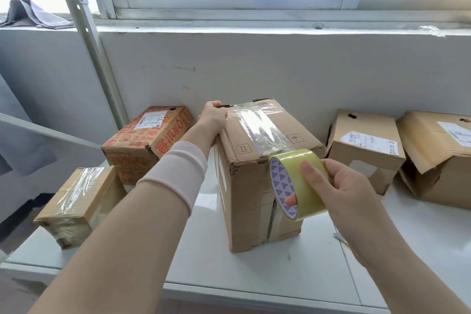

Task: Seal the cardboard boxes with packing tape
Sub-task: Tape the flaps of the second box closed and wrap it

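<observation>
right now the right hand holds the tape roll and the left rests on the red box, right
No: the head view shows the left hand gripping the far edge of the middle box, not the red box. The right hand holds the tape roll.

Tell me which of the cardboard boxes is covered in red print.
The red-printed box at the back left, against the wall. The other four are plain brown cardboard.

Yellowish tape roll (303, 183), blue-triangled core.
</observation>
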{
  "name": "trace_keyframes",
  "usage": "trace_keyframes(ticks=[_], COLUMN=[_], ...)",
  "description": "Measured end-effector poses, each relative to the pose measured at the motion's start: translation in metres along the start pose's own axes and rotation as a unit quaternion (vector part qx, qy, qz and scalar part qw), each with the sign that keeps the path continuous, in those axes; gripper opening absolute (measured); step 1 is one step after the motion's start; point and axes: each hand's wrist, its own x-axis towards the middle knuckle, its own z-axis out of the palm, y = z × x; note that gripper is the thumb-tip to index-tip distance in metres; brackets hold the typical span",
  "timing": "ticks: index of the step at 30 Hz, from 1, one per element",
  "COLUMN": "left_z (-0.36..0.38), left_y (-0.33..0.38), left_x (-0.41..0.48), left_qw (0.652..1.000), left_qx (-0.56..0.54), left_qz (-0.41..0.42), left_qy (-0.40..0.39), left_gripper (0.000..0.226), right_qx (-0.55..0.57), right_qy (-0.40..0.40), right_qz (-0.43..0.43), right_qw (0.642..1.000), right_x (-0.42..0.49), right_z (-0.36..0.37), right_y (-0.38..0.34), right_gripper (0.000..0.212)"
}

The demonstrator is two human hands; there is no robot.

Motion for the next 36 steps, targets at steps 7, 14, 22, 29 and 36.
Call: trace_keyframes(ticks=[7,14,22,29,36], left_z=[-0.017,-0.003,-0.016,-0.024,-0.023], left_y=[-0.058,-0.065,-0.037,-0.001,0.016], left_x=[-0.123,-0.136,-0.165,-0.169,-0.111], left_qw=[0.944,0.915,0.920,0.913,0.974], left_qx=[-0.001,-0.023,-0.089,0.085,-0.006], left_qz=[0.316,0.402,0.367,0.347,0.222], left_qy=[-0.100,0.005,0.109,0.197,0.034], left_gripper=[0.075,0.026,0.016,0.010,0.017], right_qx=[0.058,0.070,0.060,0.048,0.105], right_qy=[0.020,0.004,-0.021,-0.033,0.007], right_qz=[-0.008,-0.059,-0.117,-0.087,-0.099], right_qw=[0.998,0.996,0.991,0.995,0.989], right_x=[-0.004,-0.004,-0.002,0.026,0.085], right_z=[0.003,0.016,0.027,0.020,0.032], right_y=[0.007,0.008,-0.038,-0.069,-0.061], right_gripper=[0.040,0.032,0.028,0.033,0.033])
